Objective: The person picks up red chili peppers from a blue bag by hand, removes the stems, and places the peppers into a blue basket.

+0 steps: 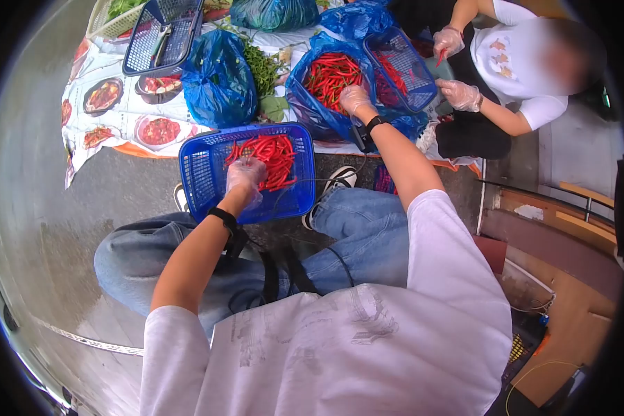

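Note:
Red chillies (274, 156) lie in a blue plastic basket (215, 145) on my left side. My left hand (246, 175), in a clear glove, rests over these chillies; its fingertips are too unclear to say what they hold. More red chillies (329, 75) with green stems fill an open blue plastic bag (297, 93) further forward. At the right edge of that pile is my right hand (355, 100), also gloved, its fingers pointing down among the chillies and partly hidden.
Across to the right, a person (527, 62) in gloves holds a red chilli above a blue basket (402, 66). A tied blue bag (218, 80), green stalks (262, 66) and a dark basket with scissors (161, 41) stand on a printed sheet (128, 104).

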Available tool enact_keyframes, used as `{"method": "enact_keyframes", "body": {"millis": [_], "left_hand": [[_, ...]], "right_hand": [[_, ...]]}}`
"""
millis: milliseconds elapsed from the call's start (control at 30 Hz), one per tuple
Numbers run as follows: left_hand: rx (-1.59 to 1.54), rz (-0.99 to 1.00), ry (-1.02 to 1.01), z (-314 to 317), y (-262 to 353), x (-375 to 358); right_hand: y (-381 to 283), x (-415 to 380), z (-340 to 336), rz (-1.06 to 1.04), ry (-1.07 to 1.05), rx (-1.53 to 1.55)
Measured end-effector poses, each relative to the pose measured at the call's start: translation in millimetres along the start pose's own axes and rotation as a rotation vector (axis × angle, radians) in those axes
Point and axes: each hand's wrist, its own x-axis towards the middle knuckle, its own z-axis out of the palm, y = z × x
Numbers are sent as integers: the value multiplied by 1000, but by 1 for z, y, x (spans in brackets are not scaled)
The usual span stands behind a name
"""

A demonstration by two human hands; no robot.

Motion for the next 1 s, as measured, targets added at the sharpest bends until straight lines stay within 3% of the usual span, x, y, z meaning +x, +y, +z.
{"method": "enact_keyframes", "body": {"millis": [33,100,167,200,300,367,433,467,533,633,667,700,733,833,900,1000], "left_hand": [[76,32,49,0,0,2],[155,52,109,-2,-2,0],[447,202,257,-1,7,-10],[568,166,302,4,35,-34],[527,127,430,1,41,-27],[526,151,449,-2,55,-38],[322,195,498,-5,55,-24],[280,317,522,-8,52,-16],[248,380,482,1,75,-35],[175,463,412,15,95,-59],[262,616,367,22,104,-78],[346,773,322,29,116,-98],[327,888,241,36,126,-119],[724,1562,212,47,153,-154],[821,1600,154,50,156,-167],[903,1617,37,45,147,-169]], "right_hand": [[-3,-1,9,-50,-61,-88],[-24,7,21,34,-119,33],[-47,2,13,311,-131,226],[-60,0,7,373,-103,215],[-59,19,28,484,-27,244],[-56,20,18,463,-114,261],[-56,16,-2,468,-96,232],[-54,13,-16,472,-92,229],[-45,6,-48,306,-162,84],[-46,-32,-106,60,11,-115],[-46,-48,-121,-107,118,-135],[-53,-70,-144,-100,133,-147],[-67,-98,-170,-242,93,-42],[-100,-175,-209,-507,57,348],[-120,-214,-218,-533,77,523],[-134,-243,-223,-596,152,539]]}}
